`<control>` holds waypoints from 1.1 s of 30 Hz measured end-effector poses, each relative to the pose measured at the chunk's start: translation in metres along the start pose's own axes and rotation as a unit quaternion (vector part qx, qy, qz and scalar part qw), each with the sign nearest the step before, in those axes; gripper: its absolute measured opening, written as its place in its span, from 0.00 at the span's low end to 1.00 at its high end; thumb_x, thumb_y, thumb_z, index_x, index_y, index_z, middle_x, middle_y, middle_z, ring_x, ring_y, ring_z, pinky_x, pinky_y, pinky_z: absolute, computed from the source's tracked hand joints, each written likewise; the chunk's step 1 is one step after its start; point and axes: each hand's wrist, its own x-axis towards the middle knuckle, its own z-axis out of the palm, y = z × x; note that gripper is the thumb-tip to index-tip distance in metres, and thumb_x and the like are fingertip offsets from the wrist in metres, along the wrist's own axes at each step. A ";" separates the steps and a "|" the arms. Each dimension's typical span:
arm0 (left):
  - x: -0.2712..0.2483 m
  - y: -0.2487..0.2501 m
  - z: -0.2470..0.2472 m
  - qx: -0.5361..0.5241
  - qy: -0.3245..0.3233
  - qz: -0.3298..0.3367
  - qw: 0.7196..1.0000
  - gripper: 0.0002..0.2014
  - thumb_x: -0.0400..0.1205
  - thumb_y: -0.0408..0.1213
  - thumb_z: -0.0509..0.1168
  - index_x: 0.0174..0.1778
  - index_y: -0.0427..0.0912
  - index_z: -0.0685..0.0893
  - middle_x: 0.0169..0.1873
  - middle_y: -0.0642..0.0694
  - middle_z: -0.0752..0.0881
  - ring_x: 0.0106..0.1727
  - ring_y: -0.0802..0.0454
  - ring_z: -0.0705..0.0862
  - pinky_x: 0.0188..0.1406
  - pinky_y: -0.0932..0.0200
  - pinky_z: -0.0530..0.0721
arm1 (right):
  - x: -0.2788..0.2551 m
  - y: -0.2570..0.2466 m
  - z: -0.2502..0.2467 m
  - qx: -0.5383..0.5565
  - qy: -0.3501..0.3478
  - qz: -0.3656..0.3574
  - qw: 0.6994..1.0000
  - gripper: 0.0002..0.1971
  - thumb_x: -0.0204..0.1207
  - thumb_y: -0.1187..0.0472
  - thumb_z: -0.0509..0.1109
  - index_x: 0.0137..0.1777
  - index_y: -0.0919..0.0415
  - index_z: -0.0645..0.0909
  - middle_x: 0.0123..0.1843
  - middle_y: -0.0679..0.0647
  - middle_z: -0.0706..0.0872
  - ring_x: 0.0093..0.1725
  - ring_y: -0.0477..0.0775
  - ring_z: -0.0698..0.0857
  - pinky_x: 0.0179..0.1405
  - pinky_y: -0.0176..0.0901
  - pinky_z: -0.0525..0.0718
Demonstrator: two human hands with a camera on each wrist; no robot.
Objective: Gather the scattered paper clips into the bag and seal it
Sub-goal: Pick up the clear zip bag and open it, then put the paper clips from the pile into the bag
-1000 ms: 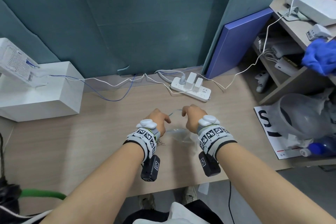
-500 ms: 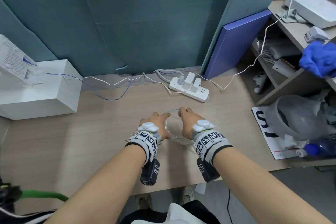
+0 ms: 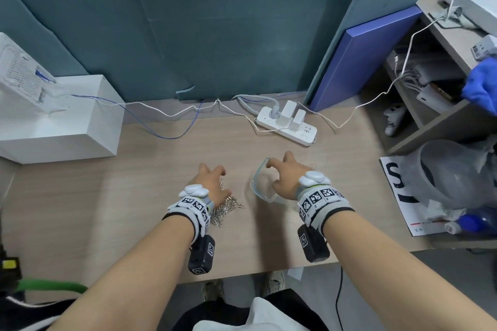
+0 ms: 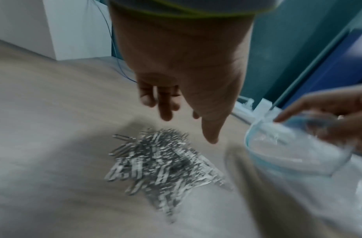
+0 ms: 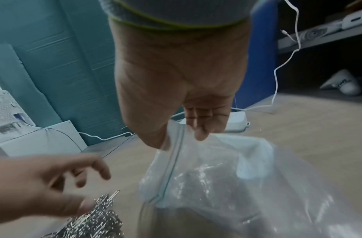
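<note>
A heap of silver paper clips (image 3: 227, 209) (image 4: 164, 165) (image 5: 98, 217) lies on the wooden desk (image 3: 107, 196) in front of me. My left hand (image 3: 212, 181) (image 4: 176, 112) hovers just above the heap with relaxed, spread fingers and holds nothing. A clear zip bag (image 3: 262, 188) (image 4: 298, 153) (image 5: 227, 177) with a bluish zip strip is held open to the right of the heap. My right hand (image 3: 285, 177) (image 5: 188, 128) pinches the bag's rim between thumb and fingers, keeping its mouth open. The bag looks empty.
A white power strip (image 3: 286, 126) with plugs and thin cables lies at the back of the desk. A white box (image 3: 61, 123) stands at the left. A blue board (image 3: 357, 62) leans at the back right. Shelves with clutter and a printed sheet (image 3: 398, 191) are at the right.
My left hand has let go of the bag and moved left over the clip heap. My right hand keeps hold of the bag, whose mouth now stands open.
</note>
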 end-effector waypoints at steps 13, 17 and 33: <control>0.006 -0.029 0.044 -0.001 -0.037 -0.016 0.999 0.21 0.75 0.49 0.76 0.53 0.58 0.69 0.54 0.44 0.69 0.48 0.40 0.80 0.47 0.47 0.88 | 0.008 -0.011 0.038 0.138 0.038 -0.062 0.988 0.29 0.77 0.49 0.65 0.77 0.29 0.64 0.63 0.50 0.69 0.50 0.60 0.85 0.51 0.55 0.87; 0.008 -0.037 0.046 -0.017 -0.013 0.003 1.000 0.14 0.79 0.42 0.71 0.48 0.58 0.71 0.50 0.46 0.73 0.39 0.44 0.81 0.44 0.48 0.89 | 0.011 -0.010 0.043 0.190 0.047 -0.049 0.979 0.27 0.76 0.50 0.67 0.73 0.29 0.67 0.61 0.50 0.71 0.45 0.56 0.85 0.56 0.56 0.86; 0.022 -0.018 0.019 -0.219 0.041 -0.017 0.975 0.09 0.79 0.36 0.70 0.38 0.56 0.82 0.37 0.50 0.88 0.37 0.45 0.89 0.37 0.52 0.88 | 0.013 -0.007 0.055 0.303 0.078 -0.008 0.950 0.21 0.79 0.53 0.69 0.70 0.34 0.75 0.61 0.51 0.73 0.51 0.53 0.85 0.62 0.51 0.83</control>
